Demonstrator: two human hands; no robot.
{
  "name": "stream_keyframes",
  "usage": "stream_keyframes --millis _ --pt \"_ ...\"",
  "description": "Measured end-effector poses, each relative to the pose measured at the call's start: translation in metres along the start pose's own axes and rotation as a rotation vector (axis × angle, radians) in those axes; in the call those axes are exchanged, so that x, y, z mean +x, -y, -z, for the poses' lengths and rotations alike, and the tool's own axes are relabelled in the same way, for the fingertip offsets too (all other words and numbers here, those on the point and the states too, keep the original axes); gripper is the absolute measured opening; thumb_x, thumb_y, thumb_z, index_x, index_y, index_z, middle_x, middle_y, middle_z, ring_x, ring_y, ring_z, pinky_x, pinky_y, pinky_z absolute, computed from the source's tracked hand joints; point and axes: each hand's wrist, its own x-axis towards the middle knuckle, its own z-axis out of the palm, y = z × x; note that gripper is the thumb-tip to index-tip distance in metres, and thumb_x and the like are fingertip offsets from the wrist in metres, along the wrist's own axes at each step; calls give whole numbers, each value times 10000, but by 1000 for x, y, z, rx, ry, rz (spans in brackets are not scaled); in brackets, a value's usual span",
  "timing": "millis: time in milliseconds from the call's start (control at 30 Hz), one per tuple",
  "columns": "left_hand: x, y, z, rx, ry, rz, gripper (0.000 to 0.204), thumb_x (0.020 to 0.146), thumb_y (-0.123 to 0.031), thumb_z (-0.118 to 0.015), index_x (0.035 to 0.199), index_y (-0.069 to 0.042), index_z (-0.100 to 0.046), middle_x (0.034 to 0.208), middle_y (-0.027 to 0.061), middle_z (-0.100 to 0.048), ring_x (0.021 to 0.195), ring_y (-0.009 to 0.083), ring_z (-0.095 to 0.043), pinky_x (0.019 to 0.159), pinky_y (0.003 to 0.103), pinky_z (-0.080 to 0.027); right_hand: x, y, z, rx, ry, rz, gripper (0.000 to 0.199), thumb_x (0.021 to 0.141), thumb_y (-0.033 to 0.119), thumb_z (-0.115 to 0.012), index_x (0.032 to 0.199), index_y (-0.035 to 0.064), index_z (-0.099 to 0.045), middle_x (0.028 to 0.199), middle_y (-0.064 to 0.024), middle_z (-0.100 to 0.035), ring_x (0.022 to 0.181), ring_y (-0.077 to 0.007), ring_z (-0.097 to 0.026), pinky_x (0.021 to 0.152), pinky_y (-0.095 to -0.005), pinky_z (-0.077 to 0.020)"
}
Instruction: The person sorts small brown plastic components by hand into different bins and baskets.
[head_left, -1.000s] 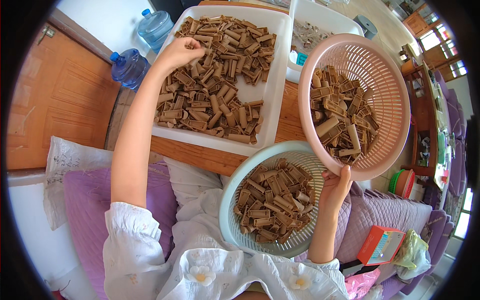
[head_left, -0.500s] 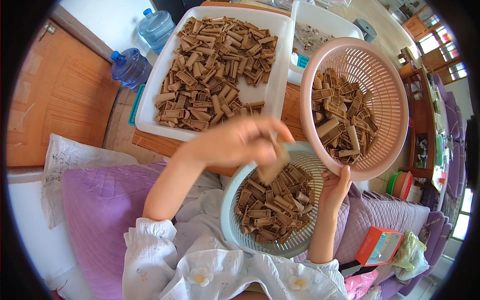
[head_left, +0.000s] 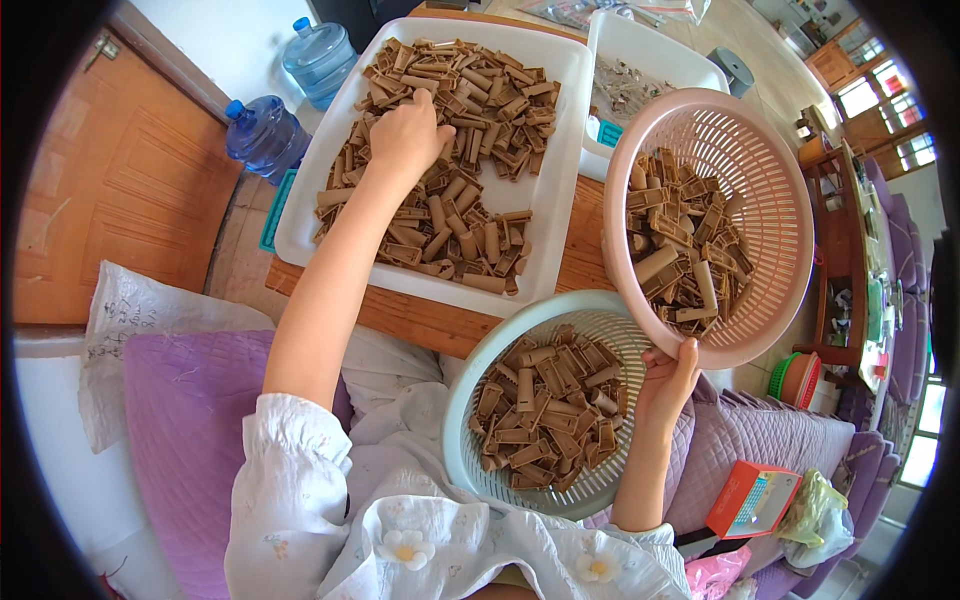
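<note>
Closest in, the loose white sleeve [head_left: 285, 500] rises from the lower edge, and there, on the lap, sits the pale green basket [head_left: 456, 440], well below the left fingers and just to the left of the right ones. Plenty of brown pieces [head_left: 545, 440] in it, short and trough-shaped, lying every which way!

Over to the right hand [head_left: 665, 385], and it's a firm hold: fingers and thumb clasped on the near rim of the pink basket [head_left: 775, 200]. That one tilts up beyond those fingers, with more of the same pieces pooled in its lower left side.

Farther out, past the near edge of the wooden desk [head_left: 425, 325], here's the left hand [head_left: 408, 140], curled low over the heap in the big white tray [head_left: 555, 230], forefinger pointing into it. Pieces surround those fingers on nearly every side (a bare patch shows to their right). Are they grasping one? I can't tell; the back of the hand hides the grip.

The step in hand reads as picking from the heap. As I judge it, the next move calls for a neat pinch on loose pieces, with the right hand steady.

Beyond the left fingers, a smaller white tray [head_left: 655, 30] lies off to the right, and blue bottles [head_left: 318, 62] stand to the left.
</note>
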Motion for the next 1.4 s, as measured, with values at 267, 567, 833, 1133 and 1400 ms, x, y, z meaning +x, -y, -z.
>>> stream_keyframes --millis 267,567,833,1133,1400 --pt "26 15 -19 -166 50 90 394 699 -232 -633 904 29 -421 768 192 -589 779 309 -588 661 364 -481 -1 0 2 3 -45 -6 182 853 214 -470 921 47 -444 787 -53 -533 590 -125 -494 547 -253 -428" --pt "-8 28 7 -487 5 -154 266 713 -138 -606 952 -33 -555 900 139 -603 845 235 -588 757 311 -451 1 -1 3 8 -18 -9 165 857 206 -462 899 48 -441 788 -61 -535 601 -130 -498 549 -257 -429" --pt "-77 -11 34 -855 165 -220 312 789 -125 -516 1088 -70 -448 865 109 -594 729 167 -578 638 285 -469 -1 1 -2 4 -1 6 169 851 206 -472 882 43 -441 769 -67 -538 582 -136 -497 549 -256 -425" --pt "-171 -64 66 -1360 628 -431 275 830 -107 -442 1099 -73 -401 838 75 -541 666 148 -519 589 277 -441 -1 2 -1 8 6 5 183 845 214 -481 887 40 -441 774 -68 -538 580 -138 -496 545 -253 -428" --pt "-213 -86 59 -901 585 -591 284 781 -198 -563 994 -60 -435 876 97 -548 573 225 -547 543 313 -445 2 -1 5 0 4 -1 181 845 215 -481 895 46 -444 788 -62 -538 578 -132 -494 539 -252 -429"
